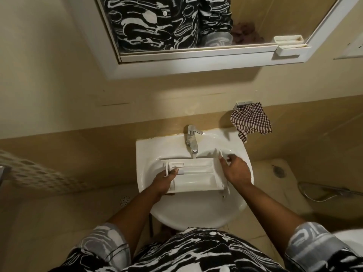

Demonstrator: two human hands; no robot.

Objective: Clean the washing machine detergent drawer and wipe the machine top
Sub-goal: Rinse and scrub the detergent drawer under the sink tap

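A white plastic detergent drawer with several compartments lies across the bowl of a white wash basin, under the spout of a chrome tap. My left hand grips the drawer's left end, thumb inside a compartment. My right hand is at the drawer's right end, fingers curled round its front panel edge. A thin stream of water seems to fall from the spout onto the drawer's far edge.
A red-and-white checked cloth hangs from a wall hook right of the tap. Above is a white-framed mirror with a small soap shelf. A perforated basket stands at left, a hose at right.
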